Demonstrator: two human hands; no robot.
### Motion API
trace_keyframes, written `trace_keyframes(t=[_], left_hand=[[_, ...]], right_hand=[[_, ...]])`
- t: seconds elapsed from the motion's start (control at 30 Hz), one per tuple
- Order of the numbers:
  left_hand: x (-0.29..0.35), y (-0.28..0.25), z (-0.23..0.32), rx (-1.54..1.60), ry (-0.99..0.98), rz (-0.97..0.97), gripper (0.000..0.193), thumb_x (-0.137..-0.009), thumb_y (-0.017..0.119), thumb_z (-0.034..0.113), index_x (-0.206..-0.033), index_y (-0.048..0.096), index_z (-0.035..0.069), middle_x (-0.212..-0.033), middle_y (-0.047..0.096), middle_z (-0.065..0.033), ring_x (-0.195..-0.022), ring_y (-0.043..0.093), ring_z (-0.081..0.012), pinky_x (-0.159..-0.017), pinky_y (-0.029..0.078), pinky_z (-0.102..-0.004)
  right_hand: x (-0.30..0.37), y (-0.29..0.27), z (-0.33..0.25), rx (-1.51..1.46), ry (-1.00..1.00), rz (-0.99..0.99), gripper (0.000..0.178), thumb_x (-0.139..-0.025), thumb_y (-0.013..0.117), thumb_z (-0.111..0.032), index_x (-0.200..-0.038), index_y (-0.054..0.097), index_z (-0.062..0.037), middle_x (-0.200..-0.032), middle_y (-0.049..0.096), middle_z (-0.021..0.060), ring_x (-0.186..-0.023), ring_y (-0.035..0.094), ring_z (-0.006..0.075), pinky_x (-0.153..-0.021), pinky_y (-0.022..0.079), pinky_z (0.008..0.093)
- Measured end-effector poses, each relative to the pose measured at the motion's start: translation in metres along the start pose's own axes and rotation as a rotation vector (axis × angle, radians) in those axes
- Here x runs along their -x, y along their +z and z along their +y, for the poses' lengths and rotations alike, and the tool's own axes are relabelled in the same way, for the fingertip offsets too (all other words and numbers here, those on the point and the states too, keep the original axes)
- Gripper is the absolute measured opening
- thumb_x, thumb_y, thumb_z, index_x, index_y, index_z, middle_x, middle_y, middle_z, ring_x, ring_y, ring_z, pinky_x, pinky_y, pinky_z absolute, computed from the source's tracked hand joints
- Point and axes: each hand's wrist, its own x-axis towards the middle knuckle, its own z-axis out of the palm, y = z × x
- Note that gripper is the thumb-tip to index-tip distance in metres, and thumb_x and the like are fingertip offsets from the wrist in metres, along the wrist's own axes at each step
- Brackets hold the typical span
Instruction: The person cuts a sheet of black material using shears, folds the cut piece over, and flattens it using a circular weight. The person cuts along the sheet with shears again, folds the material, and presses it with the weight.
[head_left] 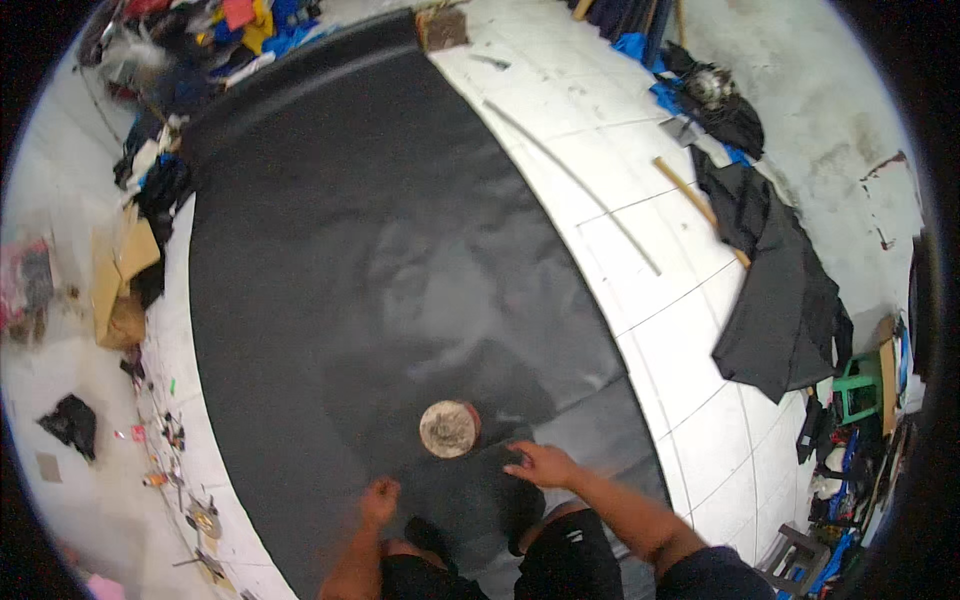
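A large black sheet of smooth, leather-like material lies spread over the floor beneath me. On it, close in front of me, stands a round tub with a pale, stained top and a reddish side. My right hand hovers low over the sheet to the right of the tub, its index finger stretched out and the fingers apart. Nearer to me and left of the tub, my left hand is closed with curled fingers; whatever it may hold is hidden. Neither hand touches the tub.
A brown block sits at the sheet's far corner. On the white tiles at right lie a thin strip, a wooden stick and black cloth. A green stool stands farther right; cardboard and scraps line the left.
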Motion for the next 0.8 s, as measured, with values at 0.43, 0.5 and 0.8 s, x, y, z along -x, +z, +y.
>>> trace_keyframes(t=[0.43, 0.5, 0.8], left_hand=[[0.252, -0.054, 0.189, 0.0, 0.328, -0.066, 0.041, -0.09, 0.066, 0.035, -0.117, 0.063, 0.004, -0.121, 0.062, -0.02, -0.114, 0.058, -0.0367, -0.096, 0.047, -0.0469], [0.244, -0.07, 0.234, -0.005, 0.175, -0.143, 0.046, -0.09, 0.065, 0.038, -0.123, 0.06, 0.006, -0.127, 0.06, -0.0193, -0.118, 0.056, -0.036, -0.099, 0.046, -0.0482], [0.18, -0.134, 0.33, -0.128, -0.134, -0.398, 0.056, -0.092, 0.06, 0.044, -0.134, 0.055, 0.007, -0.126, 0.06, -0.0189, -0.109, 0.059, -0.0302, -0.095, 0.045, -0.0463]], right_hand=[[0.444, -0.131, 0.027, -0.97, 0.32, 0.515, 0.039, -0.091, 0.064, -0.037, -0.109, 0.063, -0.0023, -0.099, 0.066, 0.0138, -0.09, 0.061, 0.0325, -0.077, 0.05, 0.0487], [0.412, -0.13, 0.148, -0.174, 0.817, 0.08, 0.053, -0.087, 0.061, -0.053, -0.103, 0.067, -0.0029, -0.097, 0.073, 0.0144, -0.08, 0.07, 0.0271, -0.083, 0.054, 0.037], [0.381, -0.242, 0.14, -0.834, 0.683, 0.703, 0.032, -0.089, 0.07, -0.032, -0.107, 0.065, -0.0053, -0.079, 0.069, 0.0087, -0.066, 0.065, 0.0195, -0.059, 0.054, 0.0364]])
